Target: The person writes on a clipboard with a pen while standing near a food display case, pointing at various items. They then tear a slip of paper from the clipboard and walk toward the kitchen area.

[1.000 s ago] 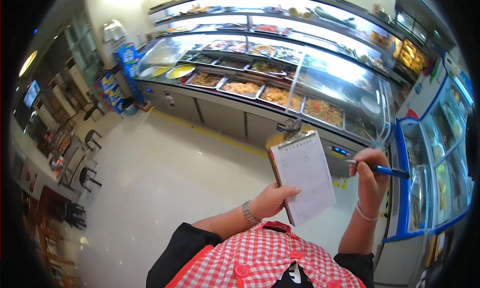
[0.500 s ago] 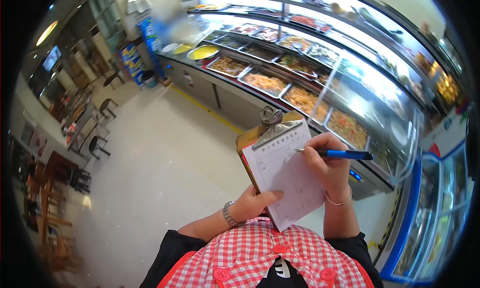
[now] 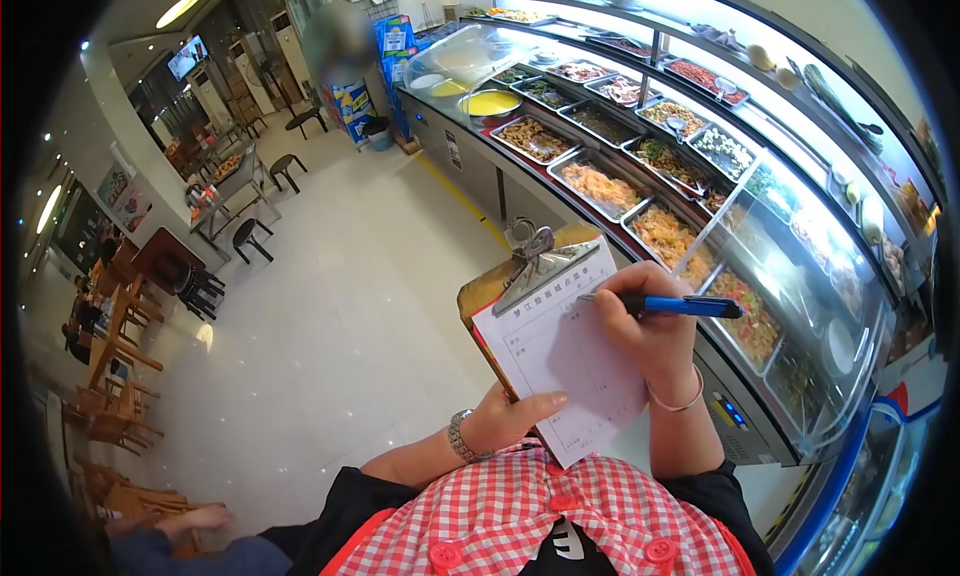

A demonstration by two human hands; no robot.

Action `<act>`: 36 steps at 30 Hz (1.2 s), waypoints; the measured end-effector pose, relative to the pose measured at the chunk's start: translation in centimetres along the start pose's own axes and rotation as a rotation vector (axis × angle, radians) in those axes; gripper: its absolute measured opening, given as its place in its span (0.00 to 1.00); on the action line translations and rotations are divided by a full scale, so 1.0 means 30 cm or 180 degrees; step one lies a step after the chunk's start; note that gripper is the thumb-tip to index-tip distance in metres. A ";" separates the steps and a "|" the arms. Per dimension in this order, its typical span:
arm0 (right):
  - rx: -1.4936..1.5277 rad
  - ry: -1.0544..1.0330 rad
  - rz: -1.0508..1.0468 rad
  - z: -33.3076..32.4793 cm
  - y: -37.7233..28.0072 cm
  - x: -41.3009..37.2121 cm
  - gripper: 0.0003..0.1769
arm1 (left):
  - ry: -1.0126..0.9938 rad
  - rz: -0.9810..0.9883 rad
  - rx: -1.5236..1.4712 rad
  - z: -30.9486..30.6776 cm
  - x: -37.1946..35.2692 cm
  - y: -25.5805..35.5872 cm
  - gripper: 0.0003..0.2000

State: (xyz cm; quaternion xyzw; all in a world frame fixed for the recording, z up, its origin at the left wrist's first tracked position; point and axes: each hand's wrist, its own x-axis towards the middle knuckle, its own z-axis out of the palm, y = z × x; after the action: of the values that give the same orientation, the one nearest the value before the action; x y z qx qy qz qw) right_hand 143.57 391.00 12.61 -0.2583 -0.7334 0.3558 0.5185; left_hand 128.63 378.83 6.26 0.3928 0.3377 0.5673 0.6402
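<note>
My left hand grips the lower left edge of a brown clipboard, its thumb lying on top of the paper. A white printed order form, with a ruled table and a line of characters across the top, sits under the clipboard's metal clip. In my right hand is a blue and black pen, held in a writing grip. The pen's tip is close to the upper part of the form; whether it touches cannot be made out. The clipboard is tilted in front of my checked apron.
A lit food counter with several filled metal trays runs along the right. Pale floor stretches left towards black stools and wooden chairs. Part of another person shows at the lower left.
My view has turned left, so the counter and floor sit further right in the picture. Part of another person has come in at the lower left. Both hands keep their holds.
</note>
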 end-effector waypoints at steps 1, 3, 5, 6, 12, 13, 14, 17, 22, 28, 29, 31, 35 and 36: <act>-0.0027 0.0046 -0.0046 -0.003 -0.002 0.002 0.05 | -0.0012 0.0023 0.0015 0.002 0.004 -0.001 0.21; -0.0109 0.0151 -0.0118 -0.011 -0.004 -0.001 0.05 | -0.0132 0.0051 0.0041 -0.001 0.011 -0.008 0.21; -0.0250 -0.0012 -0.0270 -0.040 -0.008 -0.007 0.05 | -0.0218 0.0062 -0.0035 0.003 0.019 -0.023 0.21; -0.0320 -0.0091 -0.0350 -0.052 -0.009 -0.008 0.05 | -0.0242 0.0063 -0.0108 0.005 0.024 -0.027 0.21; -0.0186 0.0334 -0.0042 -0.067 -0.004 -0.033 0.04 | -0.0525 -0.0071 0.0074 -0.029 0.044 -0.053 0.21; -0.0257 0.0319 -0.0077 -0.071 -0.006 -0.034 0.04 | -0.0529 -0.0054 0.0160 -0.032 0.044 -0.053 0.21; -0.0325 0.0297 -0.0115 -0.075 -0.011 -0.033 0.04 | -0.0556 -0.0072 0.0036 -0.030 0.046 -0.052 0.21; -0.0378 0.0437 -0.0169 -0.064 -0.007 -0.033 0.04 | -0.0605 -0.0115 -0.0169 -0.031 0.056 -0.044 0.21; -0.0047 0.0467 0.0075 -0.052 -0.014 -0.023 0.04 | -0.0554 -0.0178 -0.0077 -0.047 0.058 -0.039 0.20; -0.0135 0.0537 -0.0041 -0.033 0.018 -0.015 0.04 | -0.0530 -0.0063 -0.0126 -0.062 0.061 -0.046 0.20; -0.0087 0.0504 0.0013 -0.034 0.021 -0.016 0.04 | -0.0504 -0.0046 -0.0119 -0.061 0.061 -0.044 0.20; -0.0060 0.0412 0.0031 -0.042 0.025 -0.013 0.04 | -0.0456 -0.0014 -0.0110 -0.054 0.059 -0.040 0.21; -0.0026 0.0351 -0.0012 -0.047 0.031 -0.011 0.04 | -0.0494 0.0063 0.0048 -0.048 0.062 -0.034 0.21; 0.0007 0.0376 -0.0002 -0.047 0.031 -0.010 0.04 | -0.0489 0.0071 0.0123 -0.048 0.062 -0.032 0.21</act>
State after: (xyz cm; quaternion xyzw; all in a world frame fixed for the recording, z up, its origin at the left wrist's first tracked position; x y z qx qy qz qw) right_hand 145.00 391.71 12.00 -0.2780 -0.7012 0.3405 0.5613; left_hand 128.05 380.81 4.76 0.4512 0.2941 0.5359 0.6502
